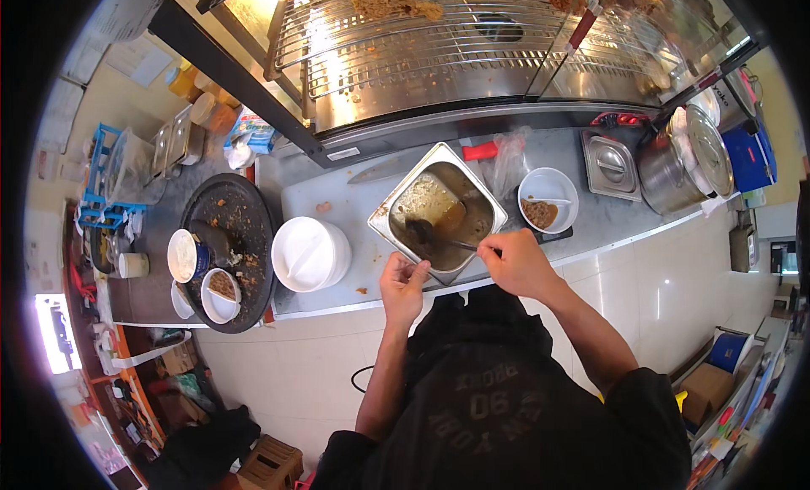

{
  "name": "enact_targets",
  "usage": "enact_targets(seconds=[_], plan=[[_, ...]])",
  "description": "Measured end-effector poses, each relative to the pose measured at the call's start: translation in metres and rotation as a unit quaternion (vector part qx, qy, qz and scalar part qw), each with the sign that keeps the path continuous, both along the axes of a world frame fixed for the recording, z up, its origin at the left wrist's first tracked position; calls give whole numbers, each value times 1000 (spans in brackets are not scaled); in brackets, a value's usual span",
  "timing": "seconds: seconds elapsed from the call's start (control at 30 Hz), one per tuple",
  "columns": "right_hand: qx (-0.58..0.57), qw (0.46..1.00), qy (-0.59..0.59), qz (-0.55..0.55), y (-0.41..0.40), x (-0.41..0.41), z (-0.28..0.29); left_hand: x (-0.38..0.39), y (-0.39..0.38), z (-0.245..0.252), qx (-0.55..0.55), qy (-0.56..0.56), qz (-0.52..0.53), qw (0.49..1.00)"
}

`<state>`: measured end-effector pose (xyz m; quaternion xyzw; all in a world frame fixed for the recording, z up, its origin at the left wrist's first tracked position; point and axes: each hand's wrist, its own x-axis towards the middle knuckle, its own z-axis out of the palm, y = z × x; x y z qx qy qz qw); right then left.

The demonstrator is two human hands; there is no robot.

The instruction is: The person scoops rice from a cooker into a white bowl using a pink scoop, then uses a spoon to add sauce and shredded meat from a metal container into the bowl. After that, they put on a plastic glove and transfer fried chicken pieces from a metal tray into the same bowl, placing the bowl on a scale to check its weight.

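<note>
My left hand [403, 289] grips the near left rim of a square stainless steel food pan [438, 156], which sits tilted toward me at the counter's edge. Inside it is a brown sauce [471, 227]. A spoon or ladle [461, 244] dips into the sauce; my right hand [522, 262] is closed around its handle. To the right, a white divided bowl [563, 185] has brown minced food [539, 213] in one compartment. On the left, next to the pan, stands a stack of white divided bowls [311, 255]; the top one shows no food.
A round black tray [253, 202] with crumbs carries a paper cup [183, 256] and a partly filled divided bowl [221, 295]. A knife [383, 170] lies behind the pan on a white cutting board [300, 202]. Beyond rises a heated display cabinet [405, 126] with fried chicken. A steel pot [671, 167] stands right.
</note>
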<state>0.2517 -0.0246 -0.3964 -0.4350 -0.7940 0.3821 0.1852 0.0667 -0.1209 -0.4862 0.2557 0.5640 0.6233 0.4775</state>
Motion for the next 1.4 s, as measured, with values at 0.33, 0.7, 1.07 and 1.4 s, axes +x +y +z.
enact_targets(seconds=[0.33,0.7,1.07,1.4], plan=[[-196,972,78,-100,15,-3,-35,1,2,5,-7,6,-15,1000],[249,955,-108,119,-31,-57,20,-6,1,-9,38,15,-13,999],[312,912,-169,205,-20,-55,28,-6,8,-3,36,-10,-5,999],[-50,998,32,-27,15,-12,19,-7,5,3,-8,-30,-5,1000]])
